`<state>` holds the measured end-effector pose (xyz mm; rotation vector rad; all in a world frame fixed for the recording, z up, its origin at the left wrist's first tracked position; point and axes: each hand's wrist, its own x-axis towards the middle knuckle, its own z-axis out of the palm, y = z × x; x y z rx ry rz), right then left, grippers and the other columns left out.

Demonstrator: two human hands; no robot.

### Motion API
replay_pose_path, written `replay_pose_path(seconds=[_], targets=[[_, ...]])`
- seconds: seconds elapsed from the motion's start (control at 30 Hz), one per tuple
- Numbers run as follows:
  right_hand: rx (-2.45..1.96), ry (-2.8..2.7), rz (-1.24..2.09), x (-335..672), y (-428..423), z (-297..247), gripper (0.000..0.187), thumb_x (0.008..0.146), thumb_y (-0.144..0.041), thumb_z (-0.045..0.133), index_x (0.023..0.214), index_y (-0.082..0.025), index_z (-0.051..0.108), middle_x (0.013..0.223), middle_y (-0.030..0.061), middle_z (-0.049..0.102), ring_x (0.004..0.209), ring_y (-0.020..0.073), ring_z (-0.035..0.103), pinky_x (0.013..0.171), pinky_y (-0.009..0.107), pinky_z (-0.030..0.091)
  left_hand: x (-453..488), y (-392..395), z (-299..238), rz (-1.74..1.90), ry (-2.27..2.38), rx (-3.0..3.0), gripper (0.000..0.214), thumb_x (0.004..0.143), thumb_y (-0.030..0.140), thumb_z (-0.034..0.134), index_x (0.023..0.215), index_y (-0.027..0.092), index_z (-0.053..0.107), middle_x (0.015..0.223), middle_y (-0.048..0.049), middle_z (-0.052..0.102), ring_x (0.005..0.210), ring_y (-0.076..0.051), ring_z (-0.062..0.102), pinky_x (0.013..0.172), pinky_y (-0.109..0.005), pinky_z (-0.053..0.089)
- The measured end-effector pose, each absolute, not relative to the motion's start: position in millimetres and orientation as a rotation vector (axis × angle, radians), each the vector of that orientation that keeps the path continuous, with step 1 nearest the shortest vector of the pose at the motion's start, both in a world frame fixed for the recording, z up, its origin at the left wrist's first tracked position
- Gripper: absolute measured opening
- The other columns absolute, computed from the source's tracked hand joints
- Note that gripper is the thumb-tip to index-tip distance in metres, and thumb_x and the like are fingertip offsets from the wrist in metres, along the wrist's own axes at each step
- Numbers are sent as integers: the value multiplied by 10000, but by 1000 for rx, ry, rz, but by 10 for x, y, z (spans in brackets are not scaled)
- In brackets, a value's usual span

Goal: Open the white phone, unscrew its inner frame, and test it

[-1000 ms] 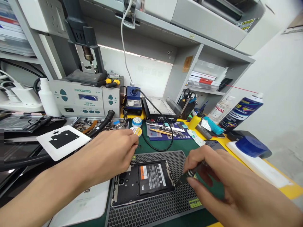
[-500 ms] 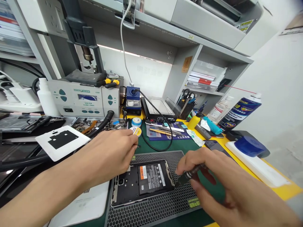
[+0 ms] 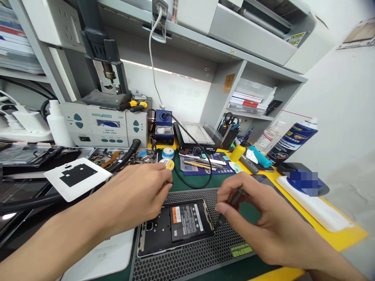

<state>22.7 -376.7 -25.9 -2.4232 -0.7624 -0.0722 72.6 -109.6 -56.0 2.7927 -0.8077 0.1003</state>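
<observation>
An opened tablet (image 3: pixel 159 240) lies on a grey honeycomb-patterned mat (image 3: pixel 164 267), its black inner frame and a labelled battery (image 3: pixel 187 220) exposed. My left hand (image 3: pixel 146 187) is closed above the tablet's upper left edge, fingertips pinched together. Whatever is in the pinch, if anything, is hidden. At the tablet's right end, my right hand (image 3: pixel 252 214) grips a slim dark tool (image 3: pixel 234 198) between thumb and fingers. The tool's lower end points down near the lower right corner; whether it touches the tablet I cannot tell.
A white back cover (image 3: pixel 108 257) lies left of the mat. Behind stand a hot air station (image 3: pixel 102 127) and a soldering iron holder (image 3: pixel 164 127). A black cable (image 3: pixel 211 171) loops past tweezers and brushes. On the right are a spray can (image 3: pixel 293 142) and a yellow bottle (image 3: pixel 238 151).
My right hand has tilted the dark tool more upright, its thumb now further forward. My left hand remains pinched in nearly the same place. The view has shifted slightly.
</observation>
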Motion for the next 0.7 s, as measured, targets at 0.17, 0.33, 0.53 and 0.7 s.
replay_pose_path(seconds=[0.17, 0.33, 0.53, 0.7], targets=[[-2221, -606, -148, 351, -3779, -226, 151, 945, -209, 631, 1041, -264, 527, 878, -12, 609, 706, 128, 602, 603, 233, 541, 646, -1160, -527, 40, -795, 2653, 253, 964, 344, 432, 825, 256, 624, 876, -13, 647, 748, -199, 589, 658, -358, 421], [-1966, -444, -125, 468, -3701, -229, 183, 944, -306, 663, 1025, -243, 511, 847, -9, 637, 641, 131, 652, 581, 255, 606, 546, -1264, -548, -47, -820, 2484, 182, 929, 293, 487, 842, 258, 642, 882, -6, 655, 752, -181, 589, 609, -318, 402], [-1882, -361, -82, 573, -3584, -315, 271, 914, -391, 691, 1008, -230, 494, 816, -5, 659, 625, 156, 697, 592, 295, 625, 526, -1346, -624, -81, -773, 2483, 83, 876, 301, 566, 863, 250, 630, 907, 1, 657, 814, -200, 598, 650, -318, 418], [-1799, -361, -24, 623, -3570, -393, 286, 940, -401, 654, 1043, -208, 469, 827, 6, 672, 639, 160, 708, 615, 315, 618, 536, -1391, -659, -20, -783, 2463, 173, 941, 263, 479, 838, 241, 617, 887, -5, 647, 797, -187, 583, 667, -317, 418]])
